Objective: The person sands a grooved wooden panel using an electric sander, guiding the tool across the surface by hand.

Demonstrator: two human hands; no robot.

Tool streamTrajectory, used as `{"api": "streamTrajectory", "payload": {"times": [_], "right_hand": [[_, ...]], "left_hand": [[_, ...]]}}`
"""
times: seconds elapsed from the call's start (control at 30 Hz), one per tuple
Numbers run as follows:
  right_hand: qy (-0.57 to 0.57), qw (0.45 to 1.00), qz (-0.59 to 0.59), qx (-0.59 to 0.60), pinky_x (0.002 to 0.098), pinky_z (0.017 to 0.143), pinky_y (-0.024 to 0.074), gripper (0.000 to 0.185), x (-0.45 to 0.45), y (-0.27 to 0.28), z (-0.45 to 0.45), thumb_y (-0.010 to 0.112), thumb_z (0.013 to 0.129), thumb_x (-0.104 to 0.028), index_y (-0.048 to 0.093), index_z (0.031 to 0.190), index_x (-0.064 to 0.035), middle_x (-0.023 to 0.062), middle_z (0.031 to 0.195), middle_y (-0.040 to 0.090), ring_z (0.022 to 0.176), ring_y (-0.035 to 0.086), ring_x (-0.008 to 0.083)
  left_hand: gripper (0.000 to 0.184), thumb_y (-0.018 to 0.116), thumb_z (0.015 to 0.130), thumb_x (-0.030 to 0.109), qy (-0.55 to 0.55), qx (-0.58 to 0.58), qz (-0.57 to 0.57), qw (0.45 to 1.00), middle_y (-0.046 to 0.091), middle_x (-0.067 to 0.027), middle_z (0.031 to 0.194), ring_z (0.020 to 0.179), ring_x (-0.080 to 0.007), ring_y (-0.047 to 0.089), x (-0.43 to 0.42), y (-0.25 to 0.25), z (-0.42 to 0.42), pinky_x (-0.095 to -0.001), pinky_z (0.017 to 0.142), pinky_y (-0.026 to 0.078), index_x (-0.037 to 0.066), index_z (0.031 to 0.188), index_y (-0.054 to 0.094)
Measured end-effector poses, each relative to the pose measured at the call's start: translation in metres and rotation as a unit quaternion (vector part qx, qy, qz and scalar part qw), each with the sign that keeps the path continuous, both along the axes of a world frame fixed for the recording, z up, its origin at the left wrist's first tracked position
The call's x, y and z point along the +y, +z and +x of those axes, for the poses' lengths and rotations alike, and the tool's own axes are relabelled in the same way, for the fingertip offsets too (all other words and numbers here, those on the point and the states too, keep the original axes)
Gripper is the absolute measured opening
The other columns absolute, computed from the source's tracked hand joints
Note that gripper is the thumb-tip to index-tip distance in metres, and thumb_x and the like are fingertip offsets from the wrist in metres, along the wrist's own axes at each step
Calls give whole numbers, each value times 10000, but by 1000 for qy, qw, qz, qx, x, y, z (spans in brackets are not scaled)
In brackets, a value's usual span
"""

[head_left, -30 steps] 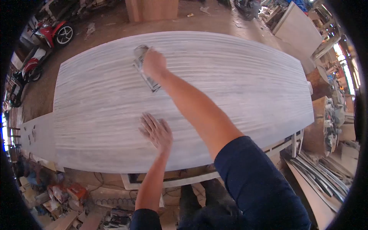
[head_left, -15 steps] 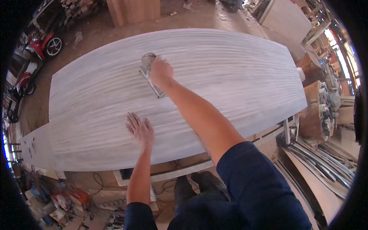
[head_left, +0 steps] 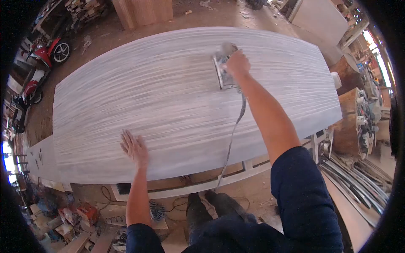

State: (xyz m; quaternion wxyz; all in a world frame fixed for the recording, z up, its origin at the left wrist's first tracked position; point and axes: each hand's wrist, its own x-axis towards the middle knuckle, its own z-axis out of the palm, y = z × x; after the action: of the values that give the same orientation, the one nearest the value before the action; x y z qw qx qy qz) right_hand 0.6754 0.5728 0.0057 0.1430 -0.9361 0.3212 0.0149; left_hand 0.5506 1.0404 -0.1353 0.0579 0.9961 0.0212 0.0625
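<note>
A large pale panel (head_left: 181,101) with streaky white and grey lines lies flat on a frame. Near its far side, right of the middle, my right hand (head_left: 237,64) is closed round the top of a power sander (head_left: 223,74), whose flat base rests on the panel. From the sander a grey cord (head_left: 231,139) runs across the panel and over the near edge. My left hand (head_left: 135,148) lies flat on the near left part of the panel, fingers spread, holding nothing.
Red motorbikes (head_left: 44,55) stand at the far left. Tools and wood scraps (head_left: 80,215) lie on the floor at the lower left. Long strips (head_left: 358,181) are stacked at the right, below a brown container (head_left: 348,122). A wooden board (head_left: 143,12) stands beyond the panel.
The sander, in my right hand, has moved right across the panel, and its cord now shows. My left hand has shifted left. The view has also shifted.
</note>
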Motion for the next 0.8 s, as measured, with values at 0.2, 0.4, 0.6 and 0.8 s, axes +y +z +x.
{"api": "streamTrajectory", "payload": {"times": [0.2, 0.4, 0.6, 0.8], "right_hand": [[-31, 997, -70, -7, 440, 988, 514, 962, -112, -5, -42, 818, 726, -549, 468, 1319, 122, 250, 1270, 609, 1187, 616, 366], [-93, 992, -80, 10, 435, 962, 537, 904, -185, -3, -108, 816, 713, -489, 468, 1272, 131, 269, 1208, 636, 1156, 645, 359], [-117, 989, -86, -6, 433, 947, 539, 958, -176, -9, -147, 815, 700, -549, 449, 1254, 141, 270, 1164, 652, 1115, 656, 381], [-14, 997, -73, -1, 438, 940, 537, 1019, -103, -4, -128, 812, 681, -551, 427, 1270, 186, 314, 1143, 647, 1095, 652, 411]], "left_hand": [[651, 381, 1053, 422, 9, -2, 0, 1000, 230, -106, 1649, 1528, -279, 173, 4, -5, 3, -459, 1242, 81, 51, 1573, 254], [658, 393, 1048, 435, 5, -4, 0, 1000, 210, -82, 1659, 1532, -277, 162, 6, -10, 4, -462, 1242, 70, 88, 1585, 239], [660, 390, 1046, 435, 15, 8, 18, 1000, 183, -60, 1669, 1535, -275, 152, 7, -12, 4, -467, 1242, 66, 114, 1595, 215], [661, 381, 1039, 427, 22, 17, 33, 999, 178, -62, 1670, 1536, -293, 147, 6, -14, 7, -494, 1241, 74, 103, 1593, 222]]}}
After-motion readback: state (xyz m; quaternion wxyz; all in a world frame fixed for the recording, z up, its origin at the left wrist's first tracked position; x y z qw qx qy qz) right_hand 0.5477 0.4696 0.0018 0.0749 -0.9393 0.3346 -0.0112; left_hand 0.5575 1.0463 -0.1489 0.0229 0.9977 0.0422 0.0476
